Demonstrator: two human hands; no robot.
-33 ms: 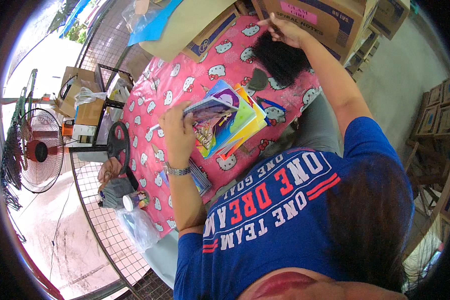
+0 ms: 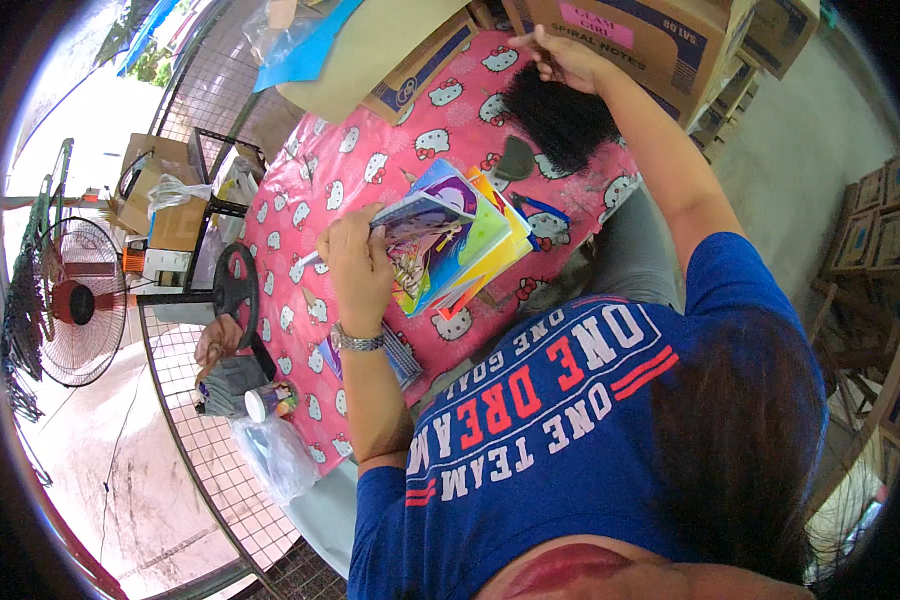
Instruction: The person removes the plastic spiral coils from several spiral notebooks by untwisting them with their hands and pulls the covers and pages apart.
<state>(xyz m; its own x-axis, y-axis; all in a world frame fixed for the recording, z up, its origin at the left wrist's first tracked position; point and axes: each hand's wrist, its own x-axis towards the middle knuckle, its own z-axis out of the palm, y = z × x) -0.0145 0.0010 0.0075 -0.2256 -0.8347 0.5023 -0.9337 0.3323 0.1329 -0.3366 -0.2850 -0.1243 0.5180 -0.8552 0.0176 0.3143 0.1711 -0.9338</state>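
My left hand (image 2: 357,255), with a metal watch on its wrist, grips the left edge of a notebook (image 2: 425,215) whose cover is tilted up. Beneath it lies a fanned stack of colourful notebooks (image 2: 495,245) with blue, green and yellow covers. My right hand (image 2: 570,65) is stretched to the far right, above a bundle of thin black strands (image 2: 560,120). Its fingers are apart, and I make out nothing held in them. A dark grey rounded piece (image 2: 516,158) lies between the bundle and the notebooks.
A pink cartoon-patterned cloth (image 2: 310,240) covers the table. Cardboard boxes (image 2: 640,50) stand at its far right side, brown card (image 2: 380,50) at the far edge. A lidded jar (image 2: 260,404) and plastic bag (image 2: 275,460) sit at left, beyond them a fan (image 2: 82,300). Another person's hand (image 2: 220,340) shows there.
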